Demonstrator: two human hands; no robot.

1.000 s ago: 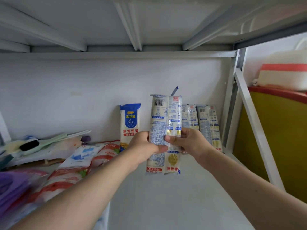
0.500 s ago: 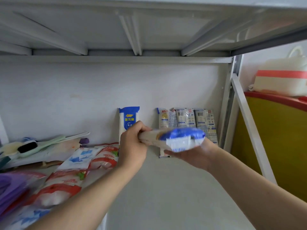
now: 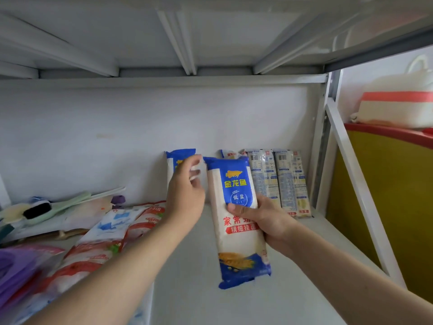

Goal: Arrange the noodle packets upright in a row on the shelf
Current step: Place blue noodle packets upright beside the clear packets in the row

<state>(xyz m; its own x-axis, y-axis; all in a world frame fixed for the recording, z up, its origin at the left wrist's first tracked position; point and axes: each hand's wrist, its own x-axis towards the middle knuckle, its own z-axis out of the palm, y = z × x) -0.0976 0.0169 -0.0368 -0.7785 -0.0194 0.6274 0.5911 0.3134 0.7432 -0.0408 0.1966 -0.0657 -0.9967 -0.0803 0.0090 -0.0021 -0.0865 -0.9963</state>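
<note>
My right hand [image 3: 264,219] grips a blue-and-white noodle packet [image 3: 236,207] round its middle and holds it upright, front label toward me, above the white shelf [image 3: 187,289]. My left hand [image 3: 187,191] hovers just left of the packet's top with loose fingers, holding nothing. Behind it another blue-topped packet [image 3: 179,157] leans upright on the back wall. To the right, three pale packets stand in a row against the wall: one mostly hidden [image 3: 228,154], then two showing their backs [image 3: 263,174], [image 3: 291,181].
Red-and-white and blue-and-white bags [image 3: 112,231] lie flat at the left of the shelf, beside purple plastic [image 3: 16,268] and brushes [image 3: 46,205]. A white upright post [image 3: 356,193] bounds the shelf at the right. A yellow panel [image 3: 393,207] stands beyond it.
The held packet turned from lying sideways to upright with its front facing me. My left hand let go of it and now hovers beside its top.
</note>
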